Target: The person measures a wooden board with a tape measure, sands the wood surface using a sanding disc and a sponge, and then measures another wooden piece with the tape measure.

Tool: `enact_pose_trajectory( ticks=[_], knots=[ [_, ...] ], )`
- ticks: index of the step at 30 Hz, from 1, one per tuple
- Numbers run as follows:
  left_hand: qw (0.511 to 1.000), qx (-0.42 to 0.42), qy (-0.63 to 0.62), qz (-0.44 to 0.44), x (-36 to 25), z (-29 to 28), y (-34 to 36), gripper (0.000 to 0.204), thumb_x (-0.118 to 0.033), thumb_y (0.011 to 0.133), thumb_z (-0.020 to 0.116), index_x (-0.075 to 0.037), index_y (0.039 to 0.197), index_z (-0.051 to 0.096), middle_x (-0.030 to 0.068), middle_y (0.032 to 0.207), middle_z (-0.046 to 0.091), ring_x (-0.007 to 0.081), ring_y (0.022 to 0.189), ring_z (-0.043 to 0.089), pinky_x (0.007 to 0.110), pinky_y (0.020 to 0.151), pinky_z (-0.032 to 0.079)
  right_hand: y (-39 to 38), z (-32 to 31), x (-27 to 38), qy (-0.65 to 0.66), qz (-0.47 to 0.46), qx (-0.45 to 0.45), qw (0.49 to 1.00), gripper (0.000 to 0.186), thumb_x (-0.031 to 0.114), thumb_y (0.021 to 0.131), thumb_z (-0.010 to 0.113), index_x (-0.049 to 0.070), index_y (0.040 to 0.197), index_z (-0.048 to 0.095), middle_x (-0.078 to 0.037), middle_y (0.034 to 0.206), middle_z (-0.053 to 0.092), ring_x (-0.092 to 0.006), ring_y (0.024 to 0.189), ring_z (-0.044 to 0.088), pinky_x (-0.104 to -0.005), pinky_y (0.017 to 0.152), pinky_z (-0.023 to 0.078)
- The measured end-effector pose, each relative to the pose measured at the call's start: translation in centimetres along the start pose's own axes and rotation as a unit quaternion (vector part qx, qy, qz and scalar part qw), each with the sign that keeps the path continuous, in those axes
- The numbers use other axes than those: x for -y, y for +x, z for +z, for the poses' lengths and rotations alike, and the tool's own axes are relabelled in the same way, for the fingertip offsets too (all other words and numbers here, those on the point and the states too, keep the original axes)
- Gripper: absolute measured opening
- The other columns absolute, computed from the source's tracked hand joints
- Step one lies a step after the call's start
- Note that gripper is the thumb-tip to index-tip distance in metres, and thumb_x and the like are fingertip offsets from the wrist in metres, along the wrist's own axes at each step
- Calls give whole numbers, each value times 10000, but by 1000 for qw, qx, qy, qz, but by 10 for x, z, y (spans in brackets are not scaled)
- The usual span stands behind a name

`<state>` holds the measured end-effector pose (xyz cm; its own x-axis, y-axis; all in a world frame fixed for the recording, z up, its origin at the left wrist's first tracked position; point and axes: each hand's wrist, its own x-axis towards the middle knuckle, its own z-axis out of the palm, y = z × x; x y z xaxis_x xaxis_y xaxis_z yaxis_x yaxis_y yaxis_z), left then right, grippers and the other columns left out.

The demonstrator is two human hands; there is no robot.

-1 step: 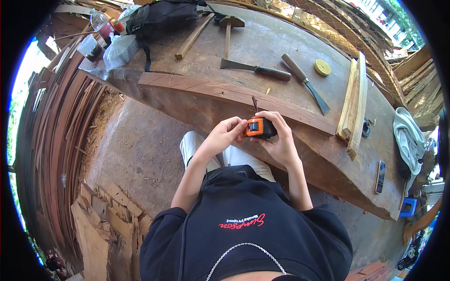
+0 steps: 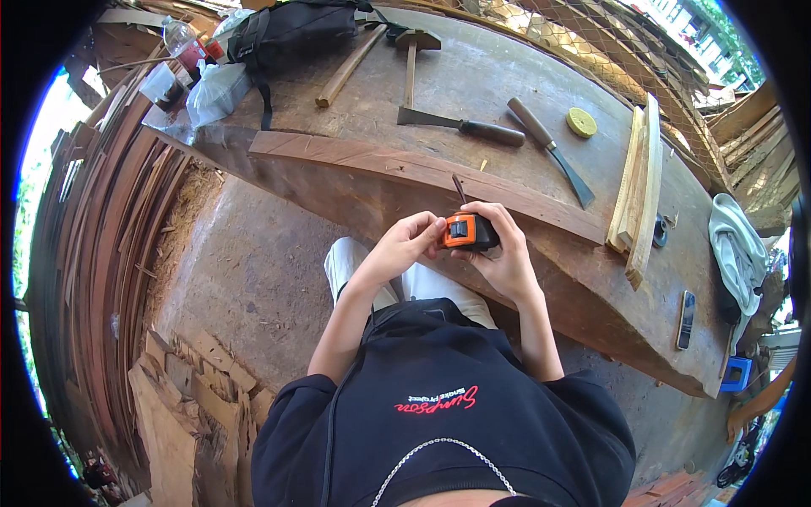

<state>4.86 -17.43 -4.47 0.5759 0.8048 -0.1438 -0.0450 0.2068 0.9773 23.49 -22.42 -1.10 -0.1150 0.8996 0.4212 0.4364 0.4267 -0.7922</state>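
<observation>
An orange and black tape measure is held between my two hands, in front of the bench's near edge. My left hand pinches its left end with thumb and fingertips. Around its right side curl the fingers of my right hand, thumb underneath. A thin dark stick rises just beyond the tape measure; its lower end is hidden, and I cannot tell whether a hand holds it. Just past my hands, a long reddish-brown board lies along the bench edge.
On the wooden bench lie two dark-bladed tools with wooden handles, a hammer, a yellow roll, pale wood strips and a phone. A black bag sits far left. Another person's arm shows at right.
</observation>
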Motion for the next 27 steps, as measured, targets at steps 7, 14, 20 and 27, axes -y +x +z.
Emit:
enact_pose_trajectory(
  ticks=[7,14,20,27],
  knots=[
    [998,-68,-1,1,-9,-15,-5,215,-288,962,544,-89,893,590,-63,702,533,25,661,525,180,626,434,4,-15,-2,-34,7,-17,999,584,-18,608,790,76,1136,558,-113,1089,590,-300,1035,590,-373,869,481],
    [976,-201,-11,83,-53,-105,-27,189,-275,864,677,-91,898,660,-47,760,599,33,647,513,183,672,440,-9,-72,-22,-66,92,-115,987,648,5,632,807,61,1208,514,-83,1061,609,-179,1021,578,-324,912,457],
    [939,-330,64,72,-79,-219,-28,286,-321,804,743,-53,891,697,-26,783,635,61,650,539,193,674,462,-21,-108,-59,10,136,-175,975,634,42,711,789,58,1256,467,-56,1133,545,-160,1048,552,-308,953,441],
    [891,-437,125,-23,-61,-329,-5,363,-353,795,751,-23,937,698,-20,794,635,60,685,544,220,713,479,-24,-121,-79,-2,154,-202,967,595,90,755,767,69,1276,480,-57,1175,533,-162,1078,537,-315,977,422]
  ],
)
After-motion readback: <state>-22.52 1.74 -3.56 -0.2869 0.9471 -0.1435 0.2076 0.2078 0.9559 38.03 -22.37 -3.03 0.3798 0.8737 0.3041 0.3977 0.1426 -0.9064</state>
